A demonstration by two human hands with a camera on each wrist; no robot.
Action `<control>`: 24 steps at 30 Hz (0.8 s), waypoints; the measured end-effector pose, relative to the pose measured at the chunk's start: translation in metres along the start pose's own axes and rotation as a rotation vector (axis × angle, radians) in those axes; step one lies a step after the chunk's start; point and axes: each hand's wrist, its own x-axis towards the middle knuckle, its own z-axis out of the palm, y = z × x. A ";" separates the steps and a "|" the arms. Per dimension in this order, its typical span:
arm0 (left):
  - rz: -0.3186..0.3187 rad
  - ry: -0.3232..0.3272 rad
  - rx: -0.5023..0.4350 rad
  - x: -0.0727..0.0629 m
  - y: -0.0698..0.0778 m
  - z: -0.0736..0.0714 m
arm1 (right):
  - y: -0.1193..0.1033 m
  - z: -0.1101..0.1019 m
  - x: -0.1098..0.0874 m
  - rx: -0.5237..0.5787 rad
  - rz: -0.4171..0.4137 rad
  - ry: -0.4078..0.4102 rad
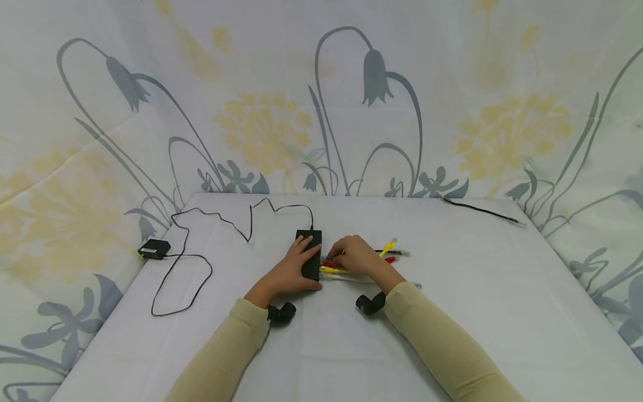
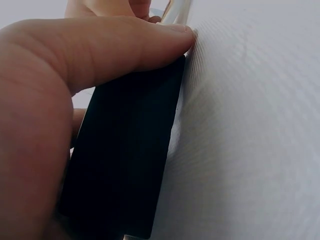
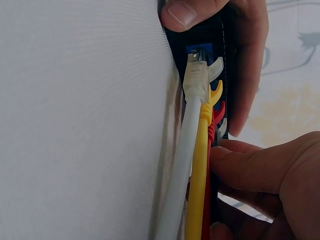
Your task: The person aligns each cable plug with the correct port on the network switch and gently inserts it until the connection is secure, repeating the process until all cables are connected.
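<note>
A black network switch lies on the white table, its row of ports facing right. My left hand grips it, thumb at the near end and fingers spread over the top. White, yellow and red network cables run from its ports, side by side. Just beyond the red one, my right hand pinches a black network cable close to the switch. A pale plug clip shows at the port there; how deep the plug sits cannot be seen.
A black power adapter rests at the left table edge, its thin cord looping over to the switch's far end. Another short black cable lies at the back right. Black wrist cameras sit below both hands.
</note>
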 end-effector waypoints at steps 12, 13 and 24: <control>0.006 0.007 0.004 0.000 0.001 0.000 | -0.001 0.002 0.001 0.029 0.031 -0.005; 0.007 0.007 0.005 0.000 0.001 0.000 | -0.001 0.002 0.002 0.029 0.032 -0.005; 0.007 0.001 0.006 0.000 0.003 -0.001 | -0.006 0.000 0.003 0.007 0.017 -0.017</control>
